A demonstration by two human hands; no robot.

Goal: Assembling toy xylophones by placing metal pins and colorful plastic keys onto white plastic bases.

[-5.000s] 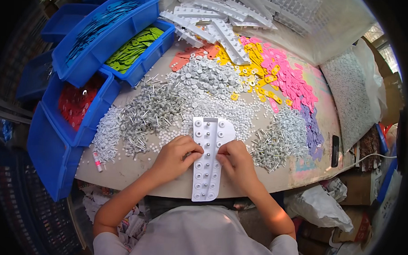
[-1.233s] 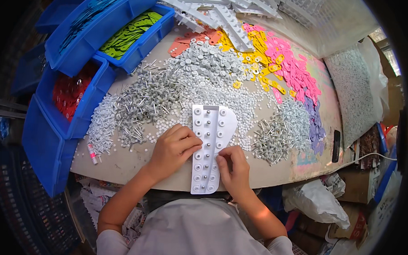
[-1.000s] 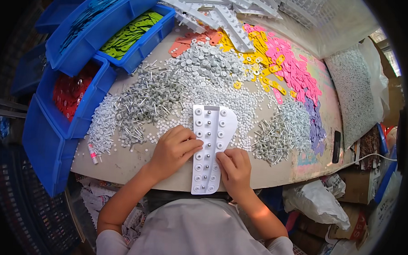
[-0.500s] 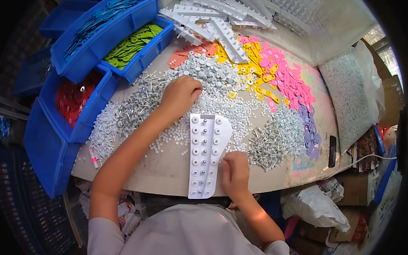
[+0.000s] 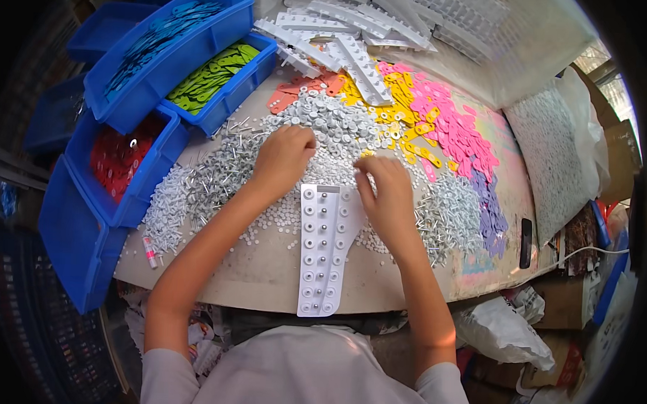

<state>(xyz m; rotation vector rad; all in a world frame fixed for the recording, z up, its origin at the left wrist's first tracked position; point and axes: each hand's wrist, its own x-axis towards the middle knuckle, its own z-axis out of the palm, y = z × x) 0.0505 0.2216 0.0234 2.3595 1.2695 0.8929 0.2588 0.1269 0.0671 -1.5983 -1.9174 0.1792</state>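
Note:
A white plastic board (image 5: 308, 243) lies upright in front of me, with rows of white rings and a middle row of metal studs. My left hand (image 5: 285, 158) is above its far left corner, fingers curled closed at the edge of the heap of round whitish caps (image 5: 323, 111). Whatever its fingertips hold is hidden. My right hand (image 5: 389, 186) covers part of the board's far right side. Its fingers bend over the small white discs (image 5: 339, 165), thumb and forefinger close together; I cannot make out anything between them.
Metal rivets (image 5: 225, 159) spread on the left, with another rivet pile (image 5: 457, 207) on the right. Yellow (image 5: 402, 98), pink (image 5: 447, 121) and purple strips (image 5: 485, 215) lie beyond. Blue bins (image 5: 135, 188) stand left; white racks (image 5: 364, 68) are stacked at the back. A phone-like black object (image 5: 526, 243) rests near the right edge.
My right hand has moved from beside the board's lower right edge up and away to the discs beyond its far right corner. My left hand has shifted only slightly.

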